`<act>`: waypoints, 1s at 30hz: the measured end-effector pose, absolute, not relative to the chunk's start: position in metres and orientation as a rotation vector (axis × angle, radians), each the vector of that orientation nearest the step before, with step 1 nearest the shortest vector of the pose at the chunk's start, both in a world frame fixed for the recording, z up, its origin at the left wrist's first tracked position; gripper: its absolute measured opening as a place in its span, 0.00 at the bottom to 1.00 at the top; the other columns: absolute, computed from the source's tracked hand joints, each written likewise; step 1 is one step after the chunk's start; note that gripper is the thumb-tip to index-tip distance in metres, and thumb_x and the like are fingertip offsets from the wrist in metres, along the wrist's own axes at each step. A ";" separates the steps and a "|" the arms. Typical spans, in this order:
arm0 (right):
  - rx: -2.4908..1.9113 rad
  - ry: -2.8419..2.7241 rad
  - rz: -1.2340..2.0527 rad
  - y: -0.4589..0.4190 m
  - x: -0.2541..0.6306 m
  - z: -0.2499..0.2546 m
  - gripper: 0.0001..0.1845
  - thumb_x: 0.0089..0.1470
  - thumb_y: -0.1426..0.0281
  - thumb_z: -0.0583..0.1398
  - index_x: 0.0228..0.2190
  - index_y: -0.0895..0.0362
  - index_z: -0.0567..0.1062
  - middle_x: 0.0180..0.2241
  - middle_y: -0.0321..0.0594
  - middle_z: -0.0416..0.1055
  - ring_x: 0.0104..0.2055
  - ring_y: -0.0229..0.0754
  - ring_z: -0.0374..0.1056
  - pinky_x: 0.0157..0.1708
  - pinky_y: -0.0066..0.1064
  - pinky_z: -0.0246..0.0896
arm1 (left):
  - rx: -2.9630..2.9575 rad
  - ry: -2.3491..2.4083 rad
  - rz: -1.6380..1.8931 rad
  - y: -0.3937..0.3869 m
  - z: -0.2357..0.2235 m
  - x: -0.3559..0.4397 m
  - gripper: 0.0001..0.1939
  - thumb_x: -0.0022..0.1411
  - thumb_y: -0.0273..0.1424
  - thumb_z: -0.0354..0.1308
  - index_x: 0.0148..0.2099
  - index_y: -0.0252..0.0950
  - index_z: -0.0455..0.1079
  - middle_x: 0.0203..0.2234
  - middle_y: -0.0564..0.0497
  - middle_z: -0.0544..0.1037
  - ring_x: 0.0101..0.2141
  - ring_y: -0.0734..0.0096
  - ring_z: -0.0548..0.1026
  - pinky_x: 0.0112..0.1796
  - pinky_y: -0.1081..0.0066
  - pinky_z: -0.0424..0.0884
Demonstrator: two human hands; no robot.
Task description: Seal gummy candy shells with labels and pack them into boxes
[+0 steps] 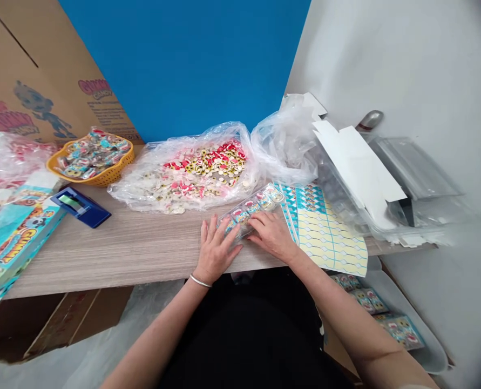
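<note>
A cardboard carton printed "GUMMY CANDY" stands far left, behind one yellow basket of wrapped candies. Centre, on the near wood-grain table, the left hand and right hand narrowly grip one clear candy tray, just beside one label sheet.

1. "GUMMY CANDY" in pink on the cardboard carton, with smaller print beneath it too small to read.
2. "GUMMY" in larger letters lower on the carton.
3. "GUMMY" on the teal box.
4. Print on the packs in the tray is too small to read.
</note>
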State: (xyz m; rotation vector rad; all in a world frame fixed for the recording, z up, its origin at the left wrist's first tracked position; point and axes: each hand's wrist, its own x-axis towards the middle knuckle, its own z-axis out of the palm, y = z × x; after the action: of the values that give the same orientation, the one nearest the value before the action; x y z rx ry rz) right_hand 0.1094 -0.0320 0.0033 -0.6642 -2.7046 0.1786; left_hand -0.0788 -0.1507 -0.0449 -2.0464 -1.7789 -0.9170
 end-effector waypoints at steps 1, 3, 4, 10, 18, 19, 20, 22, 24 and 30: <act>-0.676 -2.672 0.213 -0.034 0.111 0.001 0.18 0.57 0.69 0.65 0.49 0.56 0.73 0.52 0.51 0.71 0.55 0.57 0.65 0.54 0.50 0.61 | -2.060 -1.746 -0.895 -0.148 -0.041 -0.075 0.30 0.62 0.37 0.65 0.65 0.43 0.64 0.63 0.41 0.69 0.69 0.42 0.51 0.64 0.37 0.52; -0.723 -2.571 0.297 -0.041 0.116 -0.005 0.18 0.57 0.70 0.63 0.50 0.56 0.73 0.54 0.52 0.69 0.57 0.57 0.64 0.57 0.51 0.60 | -2.079 -1.728 -0.910 -0.140 -0.037 -0.069 0.24 0.64 0.36 0.63 0.61 0.43 0.68 0.58 0.43 0.74 0.66 0.46 0.60 0.65 0.40 0.51; -0.762 -2.499 0.360 -0.045 0.118 -0.008 0.18 0.58 0.71 0.63 0.50 0.56 0.73 0.55 0.52 0.69 0.58 0.56 0.63 0.58 0.51 0.59 | -2.087 -1.741 -0.931 -0.136 -0.036 -0.067 0.21 0.65 0.35 0.62 0.60 0.42 0.69 0.56 0.44 0.76 0.64 0.49 0.65 0.65 0.41 0.51; -1.204 -1.755 1.171 -0.069 0.119 -0.032 0.15 0.54 0.63 0.62 0.43 0.54 0.73 0.41 0.46 0.75 0.43 0.48 0.72 0.41 0.40 0.69 | -2.149 -1.823 -0.972 -0.128 -0.044 -0.066 0.18 0.66 0.31 0.59 0.58 0.40 0.70 0.54 0.43 0.77 0.60 0.55 0.70 0.65 0.45 0.52; -1.214 -1.328 1.662 -0.065 0.095 -0.027 0.16 0.44 0.57 0.69 0.23 0.55 0.73 0.23 0.33 0.68 0.26 0.37 0.60 0.30 0.30 0.56 | -2.099 -1.838 -0.982 -0.127 -0.047 -0.063 0.15 0.66 0.33 0.60 0.55 0.41 0.71 0.53 0.44 0.78 0.58 0.57 0.72 0.64 0.48 0.53; -1.216 -1.299 1.687 -0.065 0.094 -0.025 0.16 0.43 0.58 0.69 0.21 0.55 0.72 0.22 0.32 0.66 0.25 0.36 0.58 0.29 0.30 0.54 | -2.092 -1.847 -0.980 -0.126 -0.047 -0.063 0.15 0.67 0.33 0.60 0.55 0.41 0.71 0.53 0.45 0.78 0.58 0.57 0.72 0.64 0.48 0.54; -1.220 -1.274 1.705 -0.065 0.094 -0.022 0.16 0.43 0.58 0.69 0.20 0.55 0.71 0.20 0.31 0.65 0.24 0.35 0.56 0.27 0.30 0.52 | -2.084 -1.853 -0.978 -0.125 -0.048 -0.063 0.14 0.67 0.32 0.60 0.55 0.41 0.71 0.53 0.45 0.78 0.58 0.57 0.72 0.63 0.48 0.54; -1.229 -1.233 1.722 -0.067 0.094 -0.020 0.16 0.43 0.59 0.69 0.19 0.54 0.70 0.19 0.30 0.63 0.23 0.35 0.54 0.26 0.29 0.50 | -2.070 -1.861 -0.973 -0.124 -0.048 -0.062 0.14 0.67 0.32 0.59 0.54 0.41 0.71 0.52 0.45 0.79 0.57 0.57 0.73 0.63 0.48 0.55; -1.241 -1.198 1.726 -0.069 0.094 -0.020 0.16 0.43 0.60 0.68 0.19 0.55 0.70 0.18 0.30 0.62 0.23 0.35 0.54 0.26 0.29 0.49 | -2.055 -1.862 -0.974 -0.123 -0.048 -0.061 0.13 0.67 0.32 0.59 0.54 0.41 0.72 0.51 0.45 0.80 0.56 0.57 0.74 0.62 0.48 0.55; -1.234 -1.141 1.728 -0.074 0.092 -0.029 0.16 0.45 0.59 0.68 0.19 0.54 0.69 0.17 0.31 0.62 0.21 0.34 0.55 0.25 0.30 0.52 | -2.023 -1.837 -0.998 -0.122 -0.050 -0.060 0.12 0.66 0.30 0.59 0.52 0.43 0.73 0.48 0.47 0.81 0.55 0.58 0.75 0.62 0.49 0.56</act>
State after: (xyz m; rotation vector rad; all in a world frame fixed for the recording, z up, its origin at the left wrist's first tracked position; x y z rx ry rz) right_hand 0.0916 -0.0744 -0.0290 -1.2338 -1.1408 1.7282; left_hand -0.0604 -0.1222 -0.0501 -2.0227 -1.8367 -0.9976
